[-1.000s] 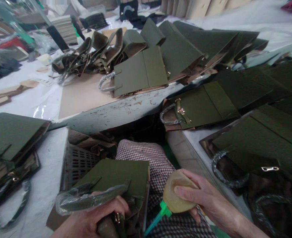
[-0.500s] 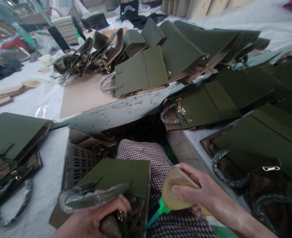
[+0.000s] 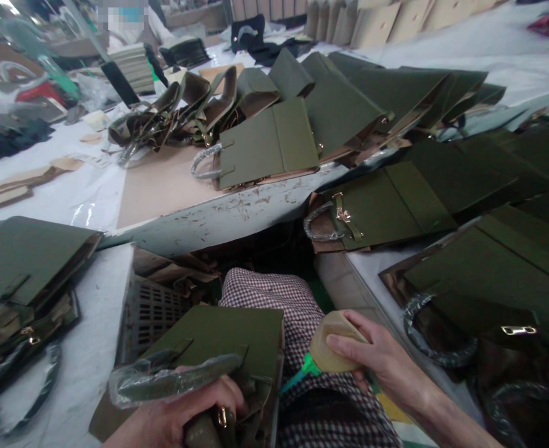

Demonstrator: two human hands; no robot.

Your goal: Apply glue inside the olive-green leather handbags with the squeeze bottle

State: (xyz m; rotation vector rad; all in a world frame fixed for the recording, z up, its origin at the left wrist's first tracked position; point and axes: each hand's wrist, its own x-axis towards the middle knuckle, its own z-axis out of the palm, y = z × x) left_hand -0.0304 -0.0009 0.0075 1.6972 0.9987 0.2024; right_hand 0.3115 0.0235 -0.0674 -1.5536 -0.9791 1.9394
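Observation:
An olive-green handbag (image 3: pixel 223 326) lies across my lap, its handle wrapped in clear plastic. My left hand (image 3: pixel 195 404) is closed on the bag below that handle, beside a small gold-coloured fitting; most of its fingertips are hidden. In my right hand (image 3: pixel 368 348) is a yellowish squeeze bottle (image 3: pixel 333 348), tilted downward to the left. Its green cap and thin blue-green nozzle (image 3: pixel 295 381) reach the right edge of the bag. Whether the nozzle tip touches the bag, I cannot make out.
Checked cloth (image 3: pixel 265 289) covers my lap. A grey plastic crate (image 3: pixel 157 311) stands to the left. More green bags lie on the left table (image 3: pixel 97 323), along the far table (image 3: pixel 228 214) and to the right. A person (image 3: pixel 134 28) is at the back left.
The bottle in my right hand has shifted slightly, its nozzle tip now a little higher along the bag's edge. My left hand keeps its hold. The whole view has moved slightly.

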